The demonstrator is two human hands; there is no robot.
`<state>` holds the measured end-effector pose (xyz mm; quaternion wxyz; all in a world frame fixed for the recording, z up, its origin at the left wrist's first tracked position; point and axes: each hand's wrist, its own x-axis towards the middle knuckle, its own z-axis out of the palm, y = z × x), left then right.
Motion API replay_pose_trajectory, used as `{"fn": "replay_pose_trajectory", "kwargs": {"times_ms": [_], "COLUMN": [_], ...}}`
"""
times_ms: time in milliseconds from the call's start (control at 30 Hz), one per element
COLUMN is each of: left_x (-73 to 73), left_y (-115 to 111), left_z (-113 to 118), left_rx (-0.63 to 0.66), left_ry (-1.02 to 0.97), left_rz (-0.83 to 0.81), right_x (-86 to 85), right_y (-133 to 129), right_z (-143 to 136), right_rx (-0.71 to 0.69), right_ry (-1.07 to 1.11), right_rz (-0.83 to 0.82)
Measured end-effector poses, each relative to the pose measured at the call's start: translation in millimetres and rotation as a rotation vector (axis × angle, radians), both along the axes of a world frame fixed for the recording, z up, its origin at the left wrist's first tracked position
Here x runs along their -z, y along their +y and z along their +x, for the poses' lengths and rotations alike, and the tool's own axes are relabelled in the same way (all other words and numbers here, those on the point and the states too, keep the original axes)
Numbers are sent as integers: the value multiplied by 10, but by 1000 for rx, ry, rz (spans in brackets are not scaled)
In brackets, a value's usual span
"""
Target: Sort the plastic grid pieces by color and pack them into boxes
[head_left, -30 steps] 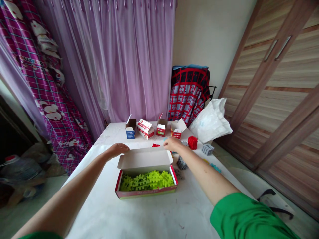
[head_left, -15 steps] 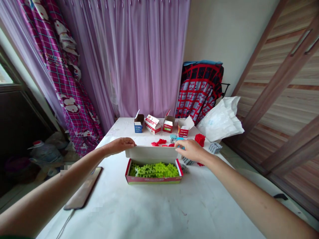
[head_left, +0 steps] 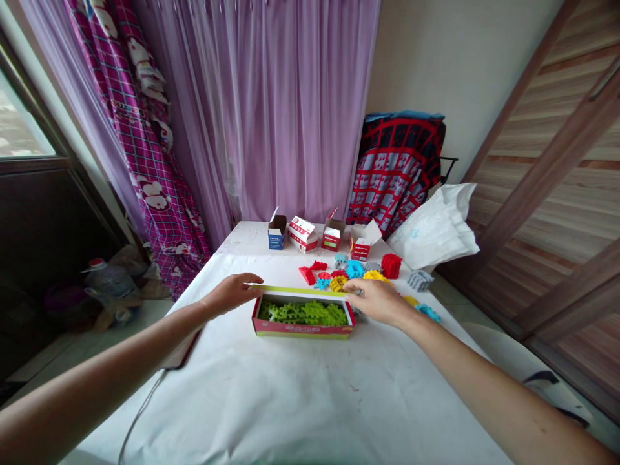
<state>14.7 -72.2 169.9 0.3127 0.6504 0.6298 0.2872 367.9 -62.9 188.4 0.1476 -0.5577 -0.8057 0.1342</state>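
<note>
A long red and green box (head_left: 303, 329) stands on the white table, filled with bright green toothed pieces (head_left: 310, 313). Its lid flap (head_left: 300, 291) is tilted low over the back of the opening, with a green edge showing. My left hand (head_left: 235, 292) pinches the flap's left end, and my right hand (head_left: 371, 298) has closed fingers on its right end. Just behind the box lie red, blue, yellow and grey toothed pieces (head_left: 355, 268), some partly hidden by my right hand.
Four small boxes (head_left: 303, 234) line the table's far edge. A white plastic bag (head_left: 436, 226) lies at the back right. Near my left forearm, a phone (head_left: 183, 352) with a cable is partly covered. Grey pieces (head_left: 419, 279) sit by the right edge.
The lid flap has come down from upright, and both hands have lowered with it. More coloured pieces show behind the box. The view has shifted, and my left forearm now covers more of the phone.
</note>
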Motion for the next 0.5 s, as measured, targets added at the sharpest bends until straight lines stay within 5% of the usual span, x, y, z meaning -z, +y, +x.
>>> {"fn": "replay_pose_trajectory", "kwargs": {"times_ms": [500], "left_x": [-64], "left_y": [-49], "left_z": [-39], "left_rx": [-114], "left_ry": [-455], "left_rz": [-351], "right_x": [135], "right_y": [29], "right_z": [-22], "right_rx": [30], "right_ry": [67], "right_rz": [-61]}}
